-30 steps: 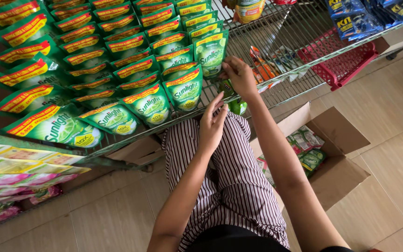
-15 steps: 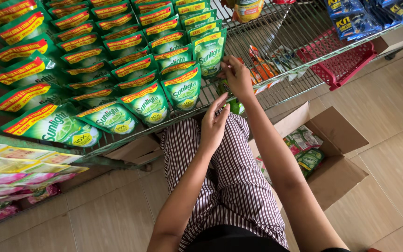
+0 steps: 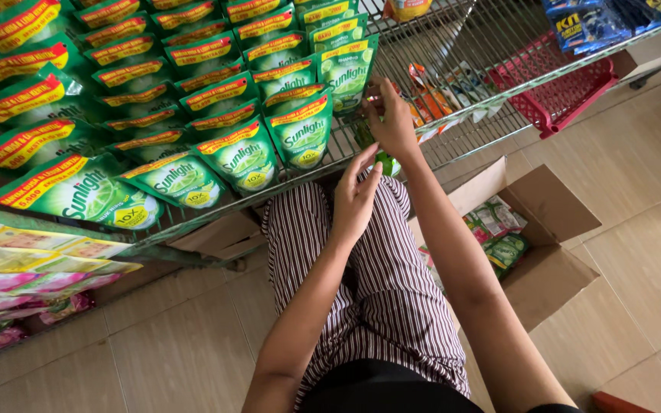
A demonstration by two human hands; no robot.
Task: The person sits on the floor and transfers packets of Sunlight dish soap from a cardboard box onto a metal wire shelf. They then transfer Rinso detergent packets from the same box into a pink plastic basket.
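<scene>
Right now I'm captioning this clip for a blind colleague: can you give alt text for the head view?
A person's right hand touches green refill pouches standing in rows on a wire shelf, while the left hand hovers open just below. An open cardboard box holding more pouches sits on the tiled floor.

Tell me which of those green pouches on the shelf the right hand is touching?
The right hand touches the rightmost green pouch, at the row's end beside the bare wire shelf; the other pouches lie further left.

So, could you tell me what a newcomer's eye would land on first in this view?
First, the rows of green pouches packed on the wire shelf, filling the upper left. Next, the right hand at the shelf's front edge on a small green packet, the left hand open just below. An open cardboard box sits on the floor at right.
</scene>
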